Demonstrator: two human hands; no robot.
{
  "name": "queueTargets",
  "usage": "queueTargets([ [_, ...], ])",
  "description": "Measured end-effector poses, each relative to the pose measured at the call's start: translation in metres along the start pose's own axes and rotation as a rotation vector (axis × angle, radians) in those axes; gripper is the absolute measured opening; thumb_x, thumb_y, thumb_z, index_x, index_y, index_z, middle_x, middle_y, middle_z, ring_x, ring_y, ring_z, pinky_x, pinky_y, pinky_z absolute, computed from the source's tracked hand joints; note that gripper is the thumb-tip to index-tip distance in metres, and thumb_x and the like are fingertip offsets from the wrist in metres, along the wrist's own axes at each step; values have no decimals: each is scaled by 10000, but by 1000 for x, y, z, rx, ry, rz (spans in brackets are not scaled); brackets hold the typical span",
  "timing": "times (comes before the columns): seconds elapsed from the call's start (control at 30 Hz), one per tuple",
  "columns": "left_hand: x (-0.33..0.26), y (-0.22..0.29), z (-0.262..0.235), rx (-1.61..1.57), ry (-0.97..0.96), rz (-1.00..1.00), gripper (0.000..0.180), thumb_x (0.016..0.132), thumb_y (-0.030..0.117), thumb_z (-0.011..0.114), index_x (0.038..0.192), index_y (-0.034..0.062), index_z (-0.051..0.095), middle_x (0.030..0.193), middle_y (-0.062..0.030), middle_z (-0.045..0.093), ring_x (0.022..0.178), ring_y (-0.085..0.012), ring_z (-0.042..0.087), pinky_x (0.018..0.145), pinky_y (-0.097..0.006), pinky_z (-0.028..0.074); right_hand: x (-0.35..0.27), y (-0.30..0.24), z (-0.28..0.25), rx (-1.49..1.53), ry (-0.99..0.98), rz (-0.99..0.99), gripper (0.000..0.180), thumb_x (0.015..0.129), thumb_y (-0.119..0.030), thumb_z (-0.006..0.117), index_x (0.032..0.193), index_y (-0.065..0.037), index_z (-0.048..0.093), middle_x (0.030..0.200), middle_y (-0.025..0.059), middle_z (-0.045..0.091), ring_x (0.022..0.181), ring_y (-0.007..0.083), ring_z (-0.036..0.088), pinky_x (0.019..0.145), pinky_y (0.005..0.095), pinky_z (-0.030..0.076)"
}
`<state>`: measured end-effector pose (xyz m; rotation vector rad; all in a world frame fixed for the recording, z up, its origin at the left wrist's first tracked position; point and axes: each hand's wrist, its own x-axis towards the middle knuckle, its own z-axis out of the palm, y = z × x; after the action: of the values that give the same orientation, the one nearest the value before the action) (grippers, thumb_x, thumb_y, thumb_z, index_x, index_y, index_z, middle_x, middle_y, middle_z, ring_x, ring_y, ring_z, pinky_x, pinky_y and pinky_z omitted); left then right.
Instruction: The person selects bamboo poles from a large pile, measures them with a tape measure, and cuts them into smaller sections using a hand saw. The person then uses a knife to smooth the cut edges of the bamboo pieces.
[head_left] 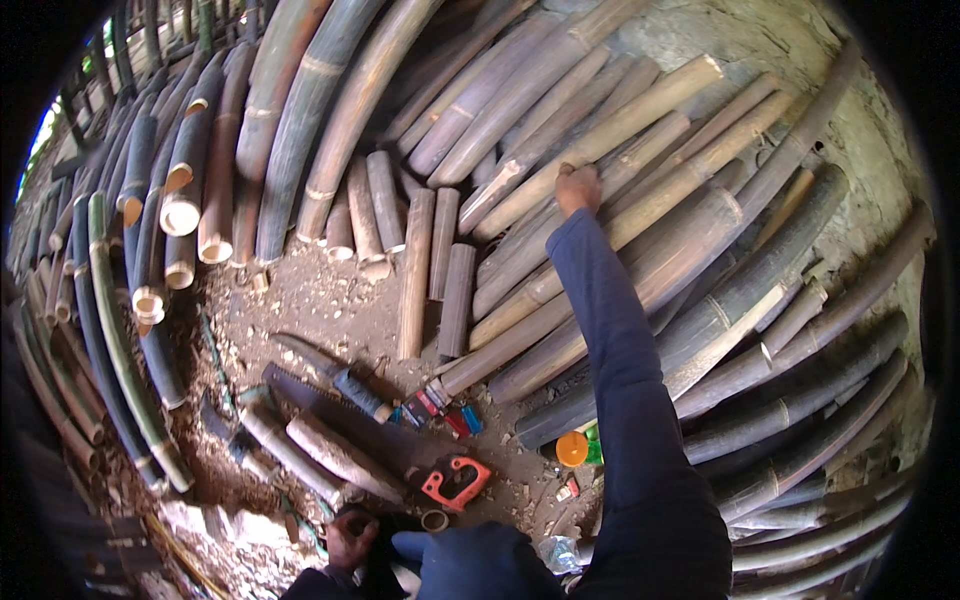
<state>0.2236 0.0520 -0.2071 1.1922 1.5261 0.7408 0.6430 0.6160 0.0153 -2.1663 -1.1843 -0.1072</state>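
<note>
Knee nearest, over the ground's near edge. Room to move: chip-strewn ground between left stack and right pile; orange saw handle in the near part. Pale pole in the pile's far half: straight, tan, light cut end. Right hand curled on it; underside hidden, cannot tell whether gripping. Left hand beside knee, fingers bent, hold unclear. Sleeve covers part of the pile.

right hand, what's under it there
A pale bamboo pole shows on both sides of the right hand, with other poles beside it. The surface directly beneath the hand is covered, so its grip cannot be told.
</note>
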Motion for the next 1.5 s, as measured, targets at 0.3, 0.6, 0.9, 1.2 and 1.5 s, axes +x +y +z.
queueTargets([
  [0.3,4,23,0,-56,-20,-62,238,841,195,754,944,-20,758,804,-119,738,737,-172,684,709,-331,547,-1,-12,-78,-208,-87,-151,440,930,-319,669,1254,-23,633,1284,257,662,1192,427,640,1006,496,509],
  [0.6,1,19,1,-116,-6,-49,217,847,160,745,924,-42,747,811,-125,737,758,-178,694,727,-342,558,47,24,-157,-296,493,-68,1091,808,-273,846,1517,137,125,1455,368,345,1351,476,451,1123,434,427],
  [0.9,-1,25,1,-132,-21,10,217,847,164,746,911,-42,740,814,-126,731,753,-177,688,709,-340,550,83,41,-161,37,500,46,968,764,-186,887,1449,48,244,1338,358,476,1228,498,556,1060,482,490],
  [1.2,0,-10,1,-128,-21,-66,209,866,196,722,931,0,757,761,-112,728,713,-174,701,677,-329,551,-24,12,-165,1083,-173,-67,1088,709,-228,911,1550,33,273,1467,273,487,1396,388,458,1157,507,370],
  [1.5,-2,-1,1,-78,15,-51,230,870,215,733,931,-4,758,767,-112,724,682,-168,675,665,-326,540,-68,-32,-104,1177,-419,-87,468,810,-102,809,1210,2,588,1052,108,689,960,205,653,830,345,549],
])
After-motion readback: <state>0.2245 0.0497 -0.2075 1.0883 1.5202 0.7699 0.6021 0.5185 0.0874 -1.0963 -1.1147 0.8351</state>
